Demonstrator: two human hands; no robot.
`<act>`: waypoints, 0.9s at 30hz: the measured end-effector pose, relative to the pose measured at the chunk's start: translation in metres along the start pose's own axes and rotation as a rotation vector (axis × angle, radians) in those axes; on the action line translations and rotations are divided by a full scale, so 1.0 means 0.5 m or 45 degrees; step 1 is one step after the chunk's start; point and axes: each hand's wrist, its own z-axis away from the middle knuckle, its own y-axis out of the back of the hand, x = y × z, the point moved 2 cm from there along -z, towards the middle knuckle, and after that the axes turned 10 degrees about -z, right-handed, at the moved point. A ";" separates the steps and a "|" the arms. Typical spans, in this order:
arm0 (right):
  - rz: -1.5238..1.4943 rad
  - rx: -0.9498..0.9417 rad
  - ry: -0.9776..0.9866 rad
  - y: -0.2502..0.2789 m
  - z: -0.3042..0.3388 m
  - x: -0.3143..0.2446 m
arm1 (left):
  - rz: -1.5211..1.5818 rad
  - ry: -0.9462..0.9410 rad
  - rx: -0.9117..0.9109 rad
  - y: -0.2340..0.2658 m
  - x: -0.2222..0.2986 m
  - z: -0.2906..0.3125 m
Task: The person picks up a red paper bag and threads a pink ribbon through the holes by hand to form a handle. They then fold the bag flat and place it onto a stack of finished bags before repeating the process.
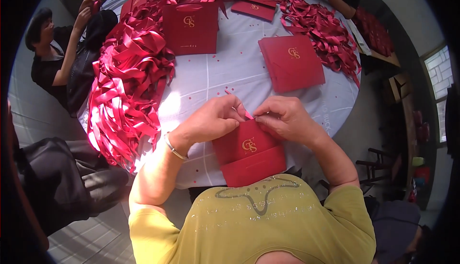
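Observation:
A red paper gift bag [250, 141] with a gold emblem lies flat near the table's front edge, its bottom end against my body. Both my hands meet at its top edge. My left hand [215, 117], with a bangle on the wrist, is closed in a pinch on a narrow red ribbon [248, 114]; a short ribbon end sticks up beyond the fingers. Close beside it, my right hand [283, 119] pinches the bag's top edge where the ribbon meets it. My fingers partly hide the ribbon's course and any holes in the bag.
Loose red ribbons [127, 86] form a large heap at left, and another ribbon heap [326, 41] lies far right. A stack of red bags [291, 63] and a handled bag [190, 29] lie beyond my hands on the white-covered table [191, 84]. Two other people work across the table.

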 end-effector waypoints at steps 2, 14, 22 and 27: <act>-0.074 -0.047 -0.307 0.015 0.003 -0.006 | -0.164 0.029 0.013 0.013 0.028 0.012; -0.174 -0.003 -0.534 0.034 0.012 -0.004 | -0.281 0.319 -0.283 0.057 0.025 0.015; 0.176 -0.031 0.174 -0.007 -0.005 -0.067 | -0.357 0.342 -0.172 0.048 0.009 0.007; 0.122 -0.024 0.182 -0.050 0.008 -0.045 | -0.413 0.323 -0.124 0.039 0.013 0.005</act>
